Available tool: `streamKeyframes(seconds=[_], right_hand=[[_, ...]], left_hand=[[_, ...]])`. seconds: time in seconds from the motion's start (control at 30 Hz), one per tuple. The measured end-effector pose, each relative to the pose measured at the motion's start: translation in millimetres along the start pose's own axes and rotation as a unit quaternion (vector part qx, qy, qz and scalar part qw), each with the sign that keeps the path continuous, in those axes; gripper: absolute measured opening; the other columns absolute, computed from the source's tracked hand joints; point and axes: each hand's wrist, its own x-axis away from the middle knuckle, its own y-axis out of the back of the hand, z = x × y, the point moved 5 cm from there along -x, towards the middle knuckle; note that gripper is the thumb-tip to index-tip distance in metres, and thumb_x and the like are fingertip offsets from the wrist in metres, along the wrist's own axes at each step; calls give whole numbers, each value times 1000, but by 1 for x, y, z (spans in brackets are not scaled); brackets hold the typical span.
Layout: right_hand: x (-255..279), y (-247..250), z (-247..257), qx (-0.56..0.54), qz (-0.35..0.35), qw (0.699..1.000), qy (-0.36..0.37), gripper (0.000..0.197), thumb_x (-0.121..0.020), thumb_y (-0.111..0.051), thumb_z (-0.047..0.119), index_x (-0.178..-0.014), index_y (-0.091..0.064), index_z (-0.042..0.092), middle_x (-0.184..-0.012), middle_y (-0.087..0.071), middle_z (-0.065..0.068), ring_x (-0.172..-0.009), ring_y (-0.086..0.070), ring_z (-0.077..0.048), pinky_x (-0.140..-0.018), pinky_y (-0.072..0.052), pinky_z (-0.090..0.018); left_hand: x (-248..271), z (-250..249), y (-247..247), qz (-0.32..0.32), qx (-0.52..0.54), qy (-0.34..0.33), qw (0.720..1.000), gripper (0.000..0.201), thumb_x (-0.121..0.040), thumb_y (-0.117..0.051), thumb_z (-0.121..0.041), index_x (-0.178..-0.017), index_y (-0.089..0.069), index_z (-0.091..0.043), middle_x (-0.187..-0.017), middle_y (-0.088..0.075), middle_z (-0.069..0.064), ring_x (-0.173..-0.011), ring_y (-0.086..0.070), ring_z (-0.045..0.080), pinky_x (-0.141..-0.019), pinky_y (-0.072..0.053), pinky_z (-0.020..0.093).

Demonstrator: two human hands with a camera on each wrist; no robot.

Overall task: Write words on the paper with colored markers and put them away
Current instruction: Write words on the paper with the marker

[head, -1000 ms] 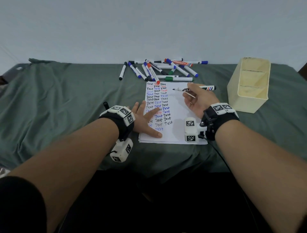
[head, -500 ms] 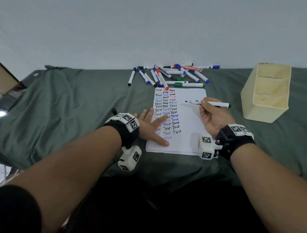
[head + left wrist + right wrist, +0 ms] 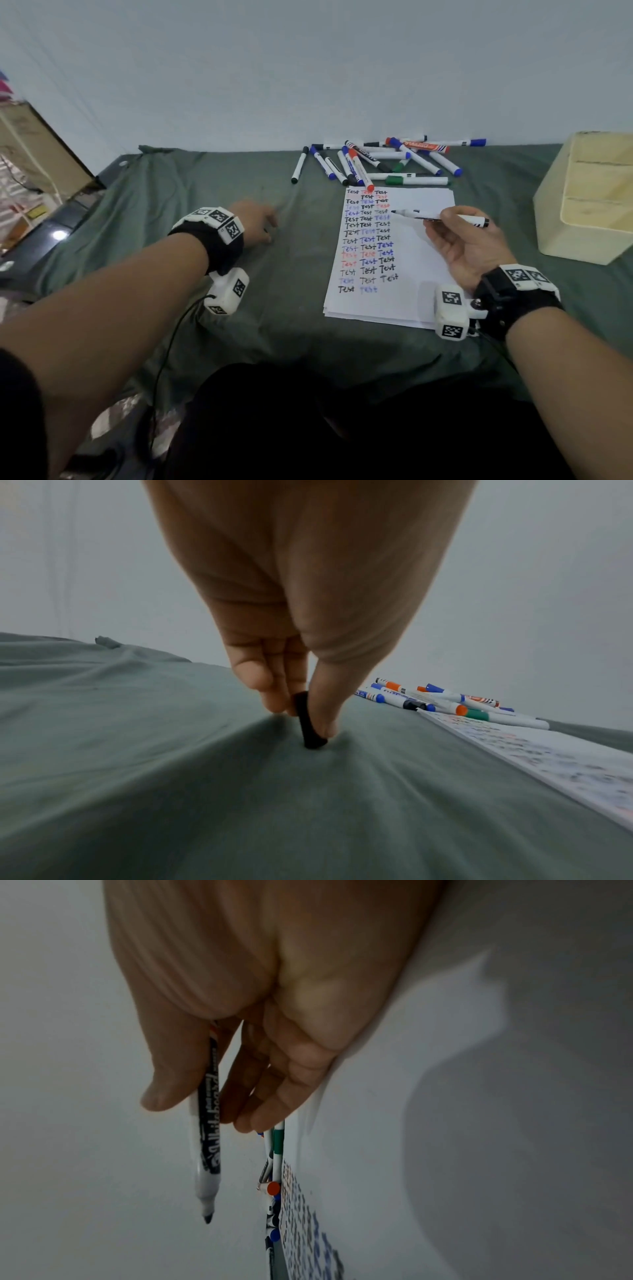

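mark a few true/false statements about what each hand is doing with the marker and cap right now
1. The right hand holds an uncapped marker above the paper. True.
2. The left hand rests flat on the paper. False: it is on the green cloth, left of the paper.
3. The left hand pinches a black cap. True.
4. The marker is capped. False: its tip is bare.
5. The loose markers stand in the cream box. False: they lie on the cloth beyond the paper.
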Motion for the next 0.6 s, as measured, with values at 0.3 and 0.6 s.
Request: streamKeyframes(seconds=[0.3, 0.6], right_hand=[[2, 0, 0, 30, 6, 1000, 1, 22, -72, -80, 4, -90, -70, 9, -86, -75, -12, -83, -75, -28, -78, -62, -32], [2, -2, 0, 16, 10, 1000, -5, 25, -69, -79, 1, -91, -69, 5, -82, -74, -15, -76, -75, -28, -74, -62, -32]], left_hand=[[-14, -23, 14, -70, 169, -11, 983, 13, -88, -71, -38, -90, -76, -26, -71, -70, -4, -68, -67, 13, -66, -45, 23], [-18, -117, 2, -96, 417, -72, 901, 5, -90, -71, -25, -87, -71, -29, -73, -73, -9, -68, -72, 9, -70, -60, 29]])
